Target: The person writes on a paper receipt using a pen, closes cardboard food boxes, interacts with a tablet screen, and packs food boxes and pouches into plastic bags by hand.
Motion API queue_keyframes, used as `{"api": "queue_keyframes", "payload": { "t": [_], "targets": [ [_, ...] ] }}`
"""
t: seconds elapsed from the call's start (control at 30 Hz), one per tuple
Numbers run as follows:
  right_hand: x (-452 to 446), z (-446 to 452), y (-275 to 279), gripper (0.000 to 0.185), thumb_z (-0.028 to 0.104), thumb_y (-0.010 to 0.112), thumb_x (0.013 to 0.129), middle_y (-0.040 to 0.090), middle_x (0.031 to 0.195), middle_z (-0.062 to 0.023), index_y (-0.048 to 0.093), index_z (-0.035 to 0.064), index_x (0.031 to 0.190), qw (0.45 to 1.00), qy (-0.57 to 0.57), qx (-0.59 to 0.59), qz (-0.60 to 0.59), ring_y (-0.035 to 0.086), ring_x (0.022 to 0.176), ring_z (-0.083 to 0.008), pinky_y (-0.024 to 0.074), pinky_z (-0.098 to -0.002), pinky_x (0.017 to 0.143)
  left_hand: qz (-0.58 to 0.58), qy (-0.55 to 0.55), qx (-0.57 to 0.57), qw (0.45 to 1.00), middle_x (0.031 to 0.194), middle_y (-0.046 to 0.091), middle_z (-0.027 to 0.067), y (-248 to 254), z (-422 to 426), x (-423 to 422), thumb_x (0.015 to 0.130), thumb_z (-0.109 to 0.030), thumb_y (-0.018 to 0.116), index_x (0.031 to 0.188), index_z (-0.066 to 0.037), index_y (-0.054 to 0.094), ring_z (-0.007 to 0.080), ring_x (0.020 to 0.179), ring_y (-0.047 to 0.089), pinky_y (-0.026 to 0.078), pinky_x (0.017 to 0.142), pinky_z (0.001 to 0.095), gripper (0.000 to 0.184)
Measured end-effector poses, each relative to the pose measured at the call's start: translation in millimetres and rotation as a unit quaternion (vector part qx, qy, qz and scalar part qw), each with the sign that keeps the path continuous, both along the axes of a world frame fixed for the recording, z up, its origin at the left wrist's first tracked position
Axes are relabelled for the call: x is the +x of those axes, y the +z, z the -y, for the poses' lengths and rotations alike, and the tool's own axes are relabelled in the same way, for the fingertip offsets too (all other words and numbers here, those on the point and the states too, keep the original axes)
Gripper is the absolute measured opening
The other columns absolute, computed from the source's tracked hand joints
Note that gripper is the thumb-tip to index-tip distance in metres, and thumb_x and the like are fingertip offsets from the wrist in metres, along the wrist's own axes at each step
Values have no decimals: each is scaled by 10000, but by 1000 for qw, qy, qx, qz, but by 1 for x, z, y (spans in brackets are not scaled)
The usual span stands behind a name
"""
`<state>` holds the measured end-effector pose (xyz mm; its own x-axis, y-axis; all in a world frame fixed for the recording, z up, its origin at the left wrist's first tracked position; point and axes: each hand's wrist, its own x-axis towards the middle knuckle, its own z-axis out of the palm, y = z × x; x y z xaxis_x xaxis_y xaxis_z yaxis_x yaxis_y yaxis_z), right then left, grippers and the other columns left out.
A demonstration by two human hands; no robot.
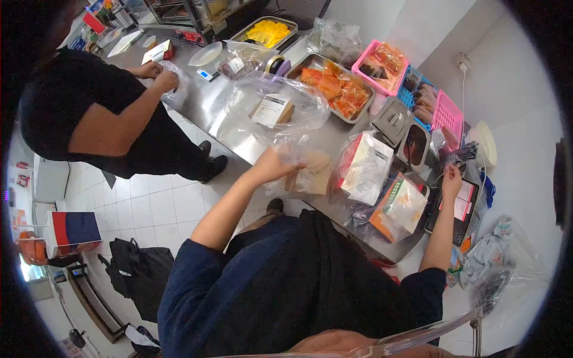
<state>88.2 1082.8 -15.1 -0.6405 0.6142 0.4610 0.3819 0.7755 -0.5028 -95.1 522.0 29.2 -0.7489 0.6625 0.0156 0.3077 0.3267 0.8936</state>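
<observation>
My left hand (pixel 274 165) is closed on the gathered top of a clear plastic bag (pixel 295 152), which has a brown box (pixel 313 173) inside, at the counter's front edge. Out to the right, my right hand (pixel 452 179) has its fingers pinched together beside a bunch of dark wrapped items (pixel 462 153); what is between the fingers is too small to tell. Below it lies a black tray with a pink and white card (pixel 462 203). Between my hands stand a bagged white and red box (pixel 367 167) and an orange box with a white packet (pixel 406 206).
A co-worker (pixel 101 119) stands at the left, holding a plastic bag (pixel 176 89). On the steel counter (pixel 203 110) are a bagged box with a receipt (pixel 273 111), trays of orange food (pixel 337 89) and yellow food (pixel 268 33), a lidded metal container (pixel 394 119) and pink baskets (pixel 447 116).
</observation>
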Motion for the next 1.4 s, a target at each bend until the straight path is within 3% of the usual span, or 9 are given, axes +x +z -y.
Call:
{"api": "queue_keyframes", "payload": {
  "t": [0.1, 0.13, 0.3, 0.57, 0.77, 0.87, 1.03, 1.27, 1.4],
  "targets": [
    [-9, 114, 87, 148, 130, 535, 867, 607, 864, -62, 619, 26, 932, 984, 108, -131, 59, 582, 761, -140, 463, -275, 679, 38, -33, -13, 999, 955, 651, 81, -4, -8, -19, 758, -254, 712, 1003, -39, 638, 184, 898, 592, 455, 822, 317, 334],
    [-9, 170, 105, 148, 110, 513, 860, 583, 816, -59, 605, 25, 940, 919, 195, -337, 68, 569, 787, -149, 451, -272, 732, 52, -34, -4, 998, 956, 650, 82, -9, -12, -25, 759, -260, 713, 1009, -36, 633, 183, 903, 588, 452, 828, 319, 345],
    [-32, 392, 104, 451, 148, 451, 842, 625, 879, -215, 431, 128, 1292, 726, 547, -68, 412, 616, 817, -362, 489, -458, 709, 107, -96, 16, 990, 835, 636, 52, -12, -35, -53, 764, -261, 729, 945, -35, 618, 136, 704, 596, 484, 651, 287, 310],
    [-66, 443, 18, 729, 101, 515, 707, 630, 759, -212, 261, -19, 1380, 769, 455, 67, 445, 640, 699, -338, 498, -454, 608, 105, -174, -84, 976, 689, 641, 77, -30, -55, -81, 754, -313, 724, 789, 9, 656, 174, 645, 622, 495, 609, 310, 331],
    [-63, 430, 10, 548, 154, 511, 782, 634, 874, -211, 393, 11, 1298, 755, 492, -17, 434, 628, 820, -347, 496, -431, 715, -237, 9, -260, 936, 738, 647, 161, 0, -73, 7, 720, -122, 613, 739, -18, 666, 288, 688, 653, 526, 608, 381, 119],
    [-42, 404, -15, 366, 171, 511, 835, 599, 1001, -223, 518, 17, 1167, 792, 532, -125, 271, 589, 951, -318, 457, -400, 818, -309, 27, -280, 909, 832, 626, 166, -10, -74, 49, 708, -109, 593, 815, -9, 641, 285, 757, 635, 523, 642, 375, 154],
    [-36, 361, 88, 226, 196, 519, 887, 549, 937, -123, 628, 7, 947, 705, 592, -289, 264, 526, 887, -240, 405, -339, 818, -275, -24, -240, 931, 905, 588, 159, -9, -60, 49, 692, -105, 588, 906, 12, 599, 284, 811, 606, 519, 685, 348, 244],
    [-69, 331, 105, 96, -2, 601, 821, 593, 943, -62, 616, 5, 915, 925, 254, -267, -91, 506, 856, -128, 395, -247, 782, -303, -40, -177, 935, 929, 570, 142, -11, -38, 48, 698, -72, 563, 929, 16, 567, 266, 839, 597, 520, 659, 335, 247],
    [-100, 356, 55, 117, -2, 648, 789, 629, 874, -53, 615, -16, 901, 903, 161, -333, -218, 566, 758, -105, 449, -220, 695, -295, -42, -156, 942, 995, 556, 147, -22, -32, 48, 709, -65, 548, 981, 26, 542, 282, 878, 586, 518, 682, 361, 287]
  ]
}}
